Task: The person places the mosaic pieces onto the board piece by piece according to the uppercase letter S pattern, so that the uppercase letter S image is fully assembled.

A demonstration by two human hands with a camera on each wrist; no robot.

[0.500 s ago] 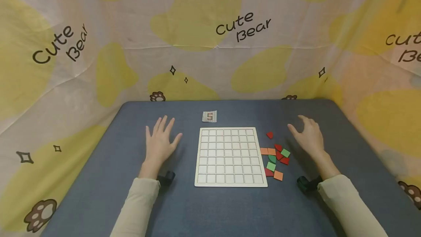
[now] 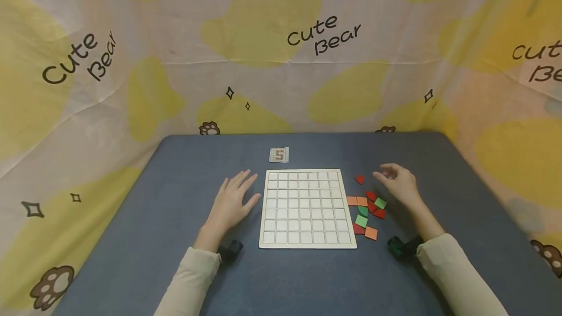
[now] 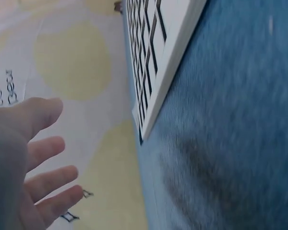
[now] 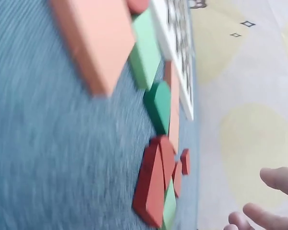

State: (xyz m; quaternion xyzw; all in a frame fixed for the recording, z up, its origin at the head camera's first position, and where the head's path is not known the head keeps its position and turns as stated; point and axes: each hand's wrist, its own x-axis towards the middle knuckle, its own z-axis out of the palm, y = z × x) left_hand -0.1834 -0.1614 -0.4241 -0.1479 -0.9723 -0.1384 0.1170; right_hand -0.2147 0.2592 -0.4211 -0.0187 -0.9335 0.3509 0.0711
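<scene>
Grid board (image 2: 309, 208), qty 1: white, square cells, flat at mid-surface, its cells bare; prob. set there, squarely before the person, so both hands reach it equally. Loose pcs, approx. 11, lie off its R edge: orange pair (image 2: 357, 201) side by side against that edge; third orange pc (image 2: 371, 233) nearer the person; dark green pc (image 2: 363, 211), one edge curved; light green pcs, qty 2 (one (image 2: 361, 221) by the board, one (image 2: 380, 203) farther R); red pcs, approx. 5, incl. a bunch (image 2: 372, 207) (overlap, if any, can't be told), one (image 2: 359, 229) at the board's edge, and one (image 2: 360, 179) lying apart on the far side. Pcs prob. kept R to suit the R hand and leave the grid uncovered. Printed card (image 2: 278, 154), qty 1: beyond the far edge, slightly L of centre, showing a small grid w/ a figure (S or 5, too small to say); prob. put there to be seen w/o obstructing. Left hand (image 2: 231, 206): just off the board's L edge, raised above the surface (image 2: 263, 282), fingers extended and parted, thumb toward the board; grip empty. Right hand (image 2: 400, 184): raised just R of the lone far red pc, wrist angled inward, fingers bent, thumb pointing L; grip loose, nothing seen in it. Wrist cameras, black, qty 2: L (image 2: 231, 251), R (image 2: 397, 247). Backdrop (image 2: 263, 13): printed cloth, yellow patches, "Cute Bear" lettering.
</scene>
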